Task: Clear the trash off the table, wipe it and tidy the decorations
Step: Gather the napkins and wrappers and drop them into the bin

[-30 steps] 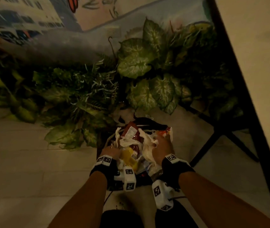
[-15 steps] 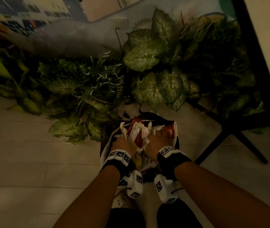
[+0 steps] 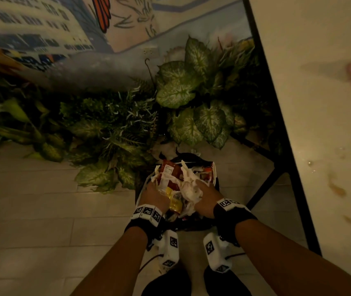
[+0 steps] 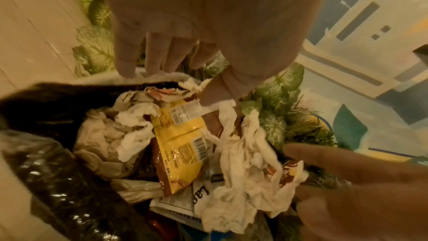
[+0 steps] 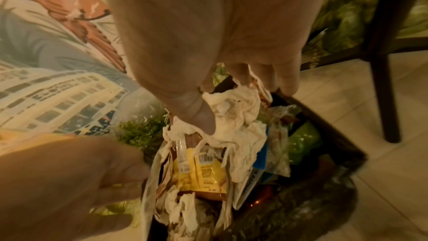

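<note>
The trash [image 3: 179,184], crumpled paper towels and snack wrappers, sat piled in the black-lined bin [image 3: 193,155] on the floor, between both hands. The left hand [image 3: 154,194] and right hand [image 3: 205,194] each gripped the wad's sides beside the desk [image 3: 311,116].

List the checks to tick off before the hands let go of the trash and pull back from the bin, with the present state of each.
1. Trash is over the bin opening, not the floor: ok.
2. Left hand has a grip on the bundle; its thumb pinches the yellow wrapper: ok.
3. Right hand grips the crumpled paper towels: ok.
4. Bin has room for the pile: not ok, the trash stands above the rim.
5. Black bin liner sits properly over the rim all round: cannot tell.
6. Table ready to leave unwiped: not ok, droplets and smears show on it.
</note>
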Demonstrator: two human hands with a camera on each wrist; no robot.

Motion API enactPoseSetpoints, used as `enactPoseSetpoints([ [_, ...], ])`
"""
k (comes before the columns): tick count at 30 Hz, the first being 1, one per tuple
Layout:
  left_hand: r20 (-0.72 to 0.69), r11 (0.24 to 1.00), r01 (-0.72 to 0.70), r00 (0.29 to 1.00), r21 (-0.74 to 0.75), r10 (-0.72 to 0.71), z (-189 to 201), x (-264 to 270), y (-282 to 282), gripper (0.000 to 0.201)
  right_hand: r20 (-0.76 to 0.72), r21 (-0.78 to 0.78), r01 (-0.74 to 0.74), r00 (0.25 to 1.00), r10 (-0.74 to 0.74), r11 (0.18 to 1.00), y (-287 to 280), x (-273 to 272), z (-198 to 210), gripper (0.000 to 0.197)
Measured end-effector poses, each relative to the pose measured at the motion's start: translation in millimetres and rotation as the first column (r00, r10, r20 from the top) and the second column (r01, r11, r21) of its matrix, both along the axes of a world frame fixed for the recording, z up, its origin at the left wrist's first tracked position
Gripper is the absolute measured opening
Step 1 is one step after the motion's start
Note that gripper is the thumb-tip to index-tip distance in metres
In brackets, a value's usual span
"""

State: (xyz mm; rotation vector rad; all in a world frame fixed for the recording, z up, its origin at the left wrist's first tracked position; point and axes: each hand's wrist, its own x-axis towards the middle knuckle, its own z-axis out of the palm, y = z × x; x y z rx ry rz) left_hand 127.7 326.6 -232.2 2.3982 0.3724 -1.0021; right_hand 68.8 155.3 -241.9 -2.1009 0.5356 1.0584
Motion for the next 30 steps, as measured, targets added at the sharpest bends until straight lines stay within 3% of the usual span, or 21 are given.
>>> enactPoseSetpoints([
  [4, 0.024, 1.000, -0.017, 1.000, -0.012, 0.017, 37, -11, 7, 0.049, 0.044, 0.025, 0.004, 0.999, -0.005, 1.000, -5, -10, 42, 0.064],
  [8, 0.096, 0.998, -0.033, 0.995, -0.056, 0.038, 77, -17, 10, 0.004, -0.005, 0.076, -0.001, 1.000, 0.001, 0.997, -8, -23, 88, 0.057],
  [11, 0.171, 0.993, 0.000, 0.985, -0.114, 0.020, 108, -19, 4, 0.014, 0.079, 0.107, -0.040, 0.996, 0.032, 0.993, -11, -35, 130, 0.044],
  [18, 0.254, 0.961, 0.124, 0.965, -0.246, -0.060, 165, -26, -28, 0.006, 0.284, 0.132, -0.040, 0.959, 0.001, 0.990, -48, -77, 217, 0.038],
  [25, 0.348, 0.889, 0.278, 0.926, -0.364, -0.147, 220, -38, -64, 0.009, 0.484, 0.078, 0.201, 0.849, -0.213, 0.977, -124, -151, 283, 0.021],
  [30, 0.373, 0.857, 0.330, 0.911, -0.396, -0.179, 251, -56, -93, 0.005, 0.515, 0.007, 0.289, 0.819, -0.252, 0.957, -175, -197, 306, 0.015],
])
